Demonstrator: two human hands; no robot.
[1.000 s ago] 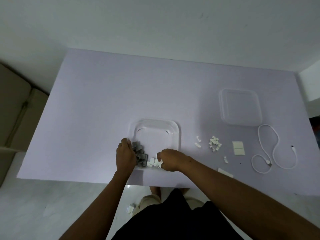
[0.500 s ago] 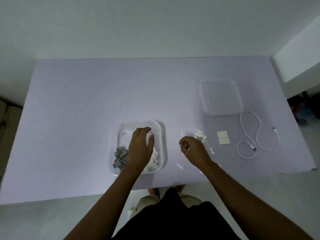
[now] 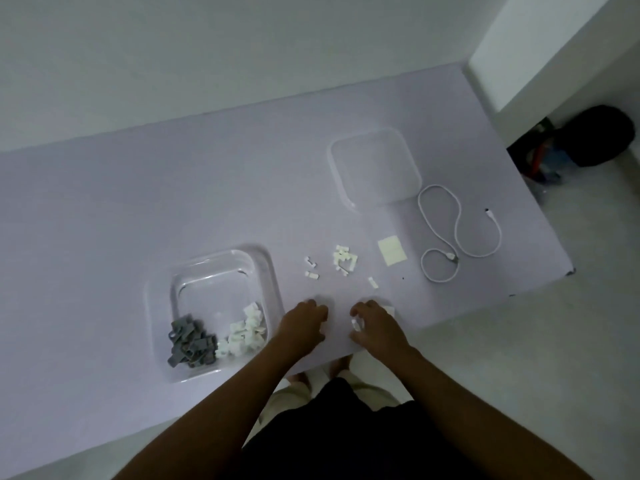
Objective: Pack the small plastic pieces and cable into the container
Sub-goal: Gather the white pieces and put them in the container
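Observation:
A clear plastic container [image 3: 221, 265] sits on the lilac table, holding grey pieces [image 3: 190, 342] and white pieces [image 3: 244, 330] along its near side. More white pieces [image 3: 344, 261] lie in a small heap to its right, with a few strays [image 3: 311, 270] between. A white cable [image 3: 457, 233] lies looped at the far right. My left hand [image 3: 303, 323] rests on the table just right of the container, fingers curled, nothing seen in it. My right hand [image 3: 375, 325] is beside it, pinching a small white piece [image 3: 356, 323].
The container's clear lid [image 3: 375, 168] lies behind the heap. A pale yellow square pad [image 3: 392, 250] sits between the heap and the cable. The table's near edge runs right under my hands. A dark bag [image 3: 588, 140] stands on the floor at the right.
My left hand has come out of the container and moved right onto the table. My right hand has drawn back toward the near edge with a white piece. The view swung left.

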